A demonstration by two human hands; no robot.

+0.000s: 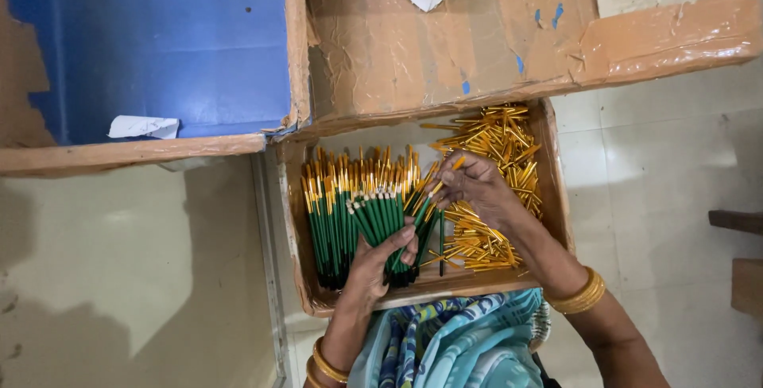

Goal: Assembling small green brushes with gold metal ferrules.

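Green-handled brushes (pixel 381 225) lay fanned in the left hand (pixel 380 265), clenched around their lower ends inside the cardboard tray (pixel 556 197), long axes slanting up-right toward the nearer right hand (pixel 470 185), whose fingertips pinched one gold-tipped end beside the loose gold ferrules (pixel 493 149).

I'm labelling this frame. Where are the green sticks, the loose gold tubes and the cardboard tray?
green sticks (pixel 330 229), head view, mid-shafts.
loose gold tubes (pixel 497 137), head view, middle of heap.
cardboard tray (pixel 558 189), head view, right wall.

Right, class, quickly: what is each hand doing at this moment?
Left hand: closed on a bundle of green sticks.
Right hand: fingers pinching at the bundle's gold tips; exact hold cannot be told.
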